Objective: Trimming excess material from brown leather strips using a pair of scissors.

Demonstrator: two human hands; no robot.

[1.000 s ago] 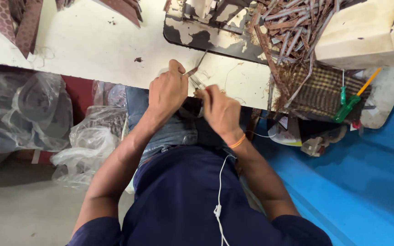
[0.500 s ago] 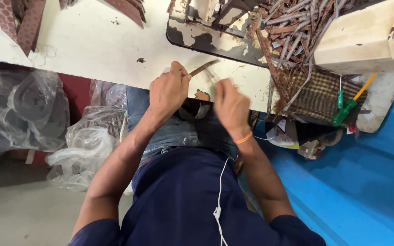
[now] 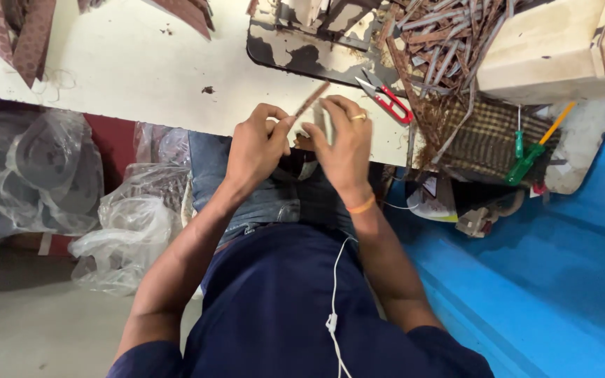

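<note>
Both hands meet at the table edge: left hand (image 3: 257, 147) pinching the lower end of a thin brown strip (image 3: 311, 100) between thumb and fingers, right hand (image 3: 341, 140) closed in beside it, fingers curled toward the same piece, a ring on one finger and an orange band at the wrist. The strip sticks up at a slant from between the two hands, over the white table (image 3: 127, 63).

Just beyond the right hand lie red-handled thread snips (image 3: 385, 98), touching nothing else. Further out past them, a heap of brown and grey strips (image 3: 442, 49) spills over a dark plate (image 3: 302, 52) with worn, patchy paint. Beyond the right hand's outer side sits a woven mat (image 3: 484, 136), with a green-handled tool (image 3: 523, 157) and an orange-tipped one hanging off it, and a cream-coloured machine body (image 3: 554, 45) cut off by the frame.

Well off from the left hand, patterned brown pieces (image 3: 15, 31) lie at the far table corner, only partly in shot. Below the table on that side, crumpled clear plastic bags (image 3: 50, 175) pile up on a grey floor (image 3: 29, 322); what is in them is hard to make out. A blue surface (image 3: 561, 280) fills the right side. A white cable (image 3: 334, 294) runs down the person's dark blue shirt.
</note>
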